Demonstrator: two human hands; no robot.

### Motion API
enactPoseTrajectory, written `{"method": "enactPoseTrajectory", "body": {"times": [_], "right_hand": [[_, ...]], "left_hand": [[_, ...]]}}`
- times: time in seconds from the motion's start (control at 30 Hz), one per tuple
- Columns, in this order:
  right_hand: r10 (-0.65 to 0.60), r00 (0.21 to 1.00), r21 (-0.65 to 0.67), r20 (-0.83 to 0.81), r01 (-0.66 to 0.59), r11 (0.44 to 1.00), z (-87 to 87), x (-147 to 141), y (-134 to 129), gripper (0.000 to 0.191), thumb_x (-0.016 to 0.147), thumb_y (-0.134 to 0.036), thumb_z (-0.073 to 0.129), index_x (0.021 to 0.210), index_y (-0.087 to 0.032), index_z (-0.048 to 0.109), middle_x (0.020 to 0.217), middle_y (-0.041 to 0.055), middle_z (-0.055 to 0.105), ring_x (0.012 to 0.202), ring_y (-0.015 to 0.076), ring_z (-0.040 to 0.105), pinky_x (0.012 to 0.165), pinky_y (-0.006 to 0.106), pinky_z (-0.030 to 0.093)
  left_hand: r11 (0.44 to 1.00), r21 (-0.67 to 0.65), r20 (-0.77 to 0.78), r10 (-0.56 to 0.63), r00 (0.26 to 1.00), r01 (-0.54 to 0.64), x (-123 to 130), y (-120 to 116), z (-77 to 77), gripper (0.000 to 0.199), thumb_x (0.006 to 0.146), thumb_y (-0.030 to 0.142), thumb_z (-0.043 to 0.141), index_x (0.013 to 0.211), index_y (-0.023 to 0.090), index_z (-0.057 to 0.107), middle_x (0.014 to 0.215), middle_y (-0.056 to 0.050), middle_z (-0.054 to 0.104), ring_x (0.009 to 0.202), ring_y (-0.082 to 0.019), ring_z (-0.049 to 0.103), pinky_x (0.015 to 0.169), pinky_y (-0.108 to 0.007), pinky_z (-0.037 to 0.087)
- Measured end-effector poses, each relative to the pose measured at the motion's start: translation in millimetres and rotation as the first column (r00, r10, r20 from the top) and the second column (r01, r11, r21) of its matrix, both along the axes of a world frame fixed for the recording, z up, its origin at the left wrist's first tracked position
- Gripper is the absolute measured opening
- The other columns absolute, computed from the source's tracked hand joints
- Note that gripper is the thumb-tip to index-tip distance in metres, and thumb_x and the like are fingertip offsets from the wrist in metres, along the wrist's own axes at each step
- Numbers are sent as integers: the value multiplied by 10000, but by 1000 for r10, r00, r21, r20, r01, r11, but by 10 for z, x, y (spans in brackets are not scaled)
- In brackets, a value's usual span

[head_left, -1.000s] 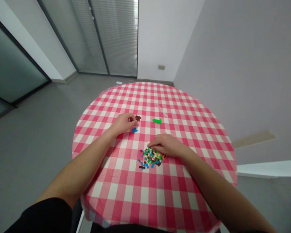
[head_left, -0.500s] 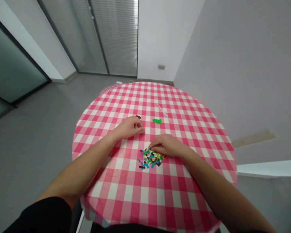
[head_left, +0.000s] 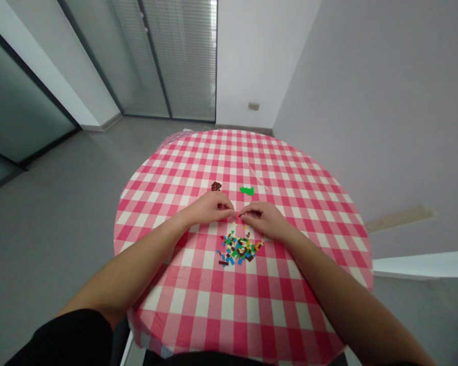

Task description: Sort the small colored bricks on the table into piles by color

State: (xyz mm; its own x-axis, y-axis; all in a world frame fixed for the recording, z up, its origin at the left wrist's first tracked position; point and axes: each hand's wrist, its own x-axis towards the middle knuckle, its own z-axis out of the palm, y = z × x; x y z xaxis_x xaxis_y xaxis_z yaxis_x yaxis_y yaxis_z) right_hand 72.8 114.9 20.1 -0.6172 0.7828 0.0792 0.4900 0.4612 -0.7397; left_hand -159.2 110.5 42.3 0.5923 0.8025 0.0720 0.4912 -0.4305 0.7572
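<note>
Just beyond a mixed pile of small coloured bricks, my two hands are close together, fingertips nearly meeting. My right hand pinches a tiny dark brown brick between thumb and finger. My left hand has its thumb and fingertips pressed together; anything between them is too small to name. Behind my left hand lies a small heap of brown bricks. A group of green bricks rests beyond my right hand.
The round table has a red and white checked cloth. Clear plastic wrap lies at its far left edge. A wall stands to the right and glass partitions stand at the back left.
My right hand has lifted from the pile and moved forward with a brown brick. My left hand has come nearer to it, uncovering more of the brown heap.
</note>
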Motion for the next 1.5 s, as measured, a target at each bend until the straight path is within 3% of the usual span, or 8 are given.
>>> {"method": "enactPoseTrajectory", "body": {"times": [0.13,0.6,0.73,0.93,1.13,1.3,1.4,1.5], "right_hand": [[-52,998,23,-32,52,998,-12,-31,-11,168,843,-234,617,950,-196,741,867,62,727,734,165,623,660,283,456],[-146,976,-180,-161,117,977,-50,-79,-15,240,841,-383,626,849,-173,742,745,48,709,632,147,587,566,256,421],[-127,977,-171,-172,97,981,-65,-72,-5,247,854,-384,617,850,-175,749,741,39,705,632,140,584,561,245,407],[-125,975,-168,-184,94,981,-73,-78,-4,280,869,-399,591,840,-173,754,725,37,706,606,140,577,542,243,394],[-92,992,-108,-86,83,991,-39,-80,-16,277,875,-368,566,829,-171,755,668,27,685,570,133,548,526,248,360],[-60,998,-113,-24,57,992,-53,-65,-6,277,873,-372,565,836,-169,749,739,43,717,638,162,607,573,261,414],[-62,998,-143,-35,56,988,-51,-52,-3,259,867,-363,576,841,-172,749,812,55,743,717,194,652,624,278,459],[-67,997,-147,-28,62,987,-40,-46,-5,241,861,-357,586,831,-181,749,825,56,750,741,203,667,640,285,476]], "left_hand": [[999,38,47,-28,998,27,17,-12,-17,175,848,291,583,831,259,755,813,-34,704,775,-167,609,758,-299,459],[990,143,62,-17,998,8,96,-44,-14,103,825,235,624,786,239,719,809,-41,703,813,-171,614,823,-343,465],[992,123,30,12,999,-16,100,-36,-25,104,831,233,622,796,247,719,834,-38,711,846,-175,621,854,-344,467],[972,232,58,-39,998,24,88,-20,-68,126,854,233,598,804,212,711,795,-33,706,784,-152,609,788,-311,470],[977,212,48,-43,998,32,93,-40,-35,152,857,202,568,759,197,684,761,-28,689,762,-148,606,739,-285,458],[984,129,88,109,990,-120,-60,56,-29,138,861,235,562,775,187,658,777,-24,683,726,-140,588,689,-272,438],[947,83,64,306,950,-311,-255,179,-69,153,877,260,541,789,179,637,797,-31,678,708,-140,573,654,-270,417],[905,79,-9,419,908,-417,-437,297,-134,182,898,278,499,817,176,627,785,-40,664,701,-154,572,621,-280,394]]}}
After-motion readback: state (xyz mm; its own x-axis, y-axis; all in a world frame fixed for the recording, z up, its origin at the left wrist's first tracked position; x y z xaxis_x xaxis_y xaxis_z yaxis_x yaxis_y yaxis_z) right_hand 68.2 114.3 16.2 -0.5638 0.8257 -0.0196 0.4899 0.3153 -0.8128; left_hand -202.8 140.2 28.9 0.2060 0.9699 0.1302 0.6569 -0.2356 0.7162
